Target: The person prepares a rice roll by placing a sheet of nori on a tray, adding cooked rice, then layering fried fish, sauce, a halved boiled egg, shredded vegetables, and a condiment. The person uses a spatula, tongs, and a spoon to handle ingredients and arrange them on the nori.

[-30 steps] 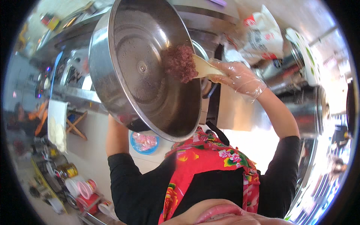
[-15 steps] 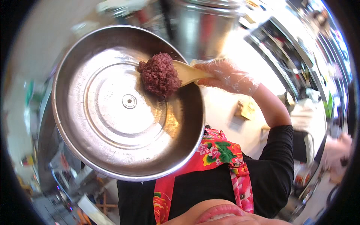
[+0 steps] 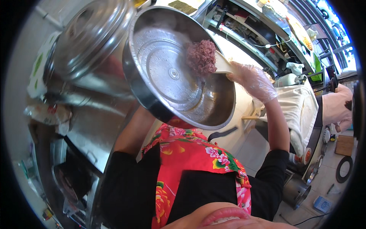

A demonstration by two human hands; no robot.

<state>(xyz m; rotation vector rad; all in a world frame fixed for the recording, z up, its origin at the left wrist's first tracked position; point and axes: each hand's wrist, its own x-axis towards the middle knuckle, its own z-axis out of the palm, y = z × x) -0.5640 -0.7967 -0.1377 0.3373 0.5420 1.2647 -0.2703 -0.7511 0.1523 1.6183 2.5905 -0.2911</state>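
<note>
A wide, shallow stainless-steel basin [image 3: 167, 97] is held up in front of me, tilted with its wet inside facing me. My right hand [image 3: 253, 81], in a clear plastic glove, is closed round the handle of a pale rice paddle [image 3: 222, 65]. A steaming clump of purple cooked rice [image 3: 201, 57] sits on the paddle's head, over the basin's right part. My left forearm [image 3: 134, 128] reaches up behind the basin, which hides my left hand and its grip.
At left, a large lidded metal pot [image 3: 93, 49] stands by a steel counter [image 3: 97, 131]. A plastic bag [image 3: 49, 114] lies nearby. On the right are a white cloth [image 3: 295, 110] over a stand, a shelving unit [image 3: 251, 28] and another person [image 3: 337, 105].
My view has turned, bringing the lidded pot and counter in at left. The basin appears farther right and more tilted. My left forearm has come into view; the rice stays on the paddle.
</note>
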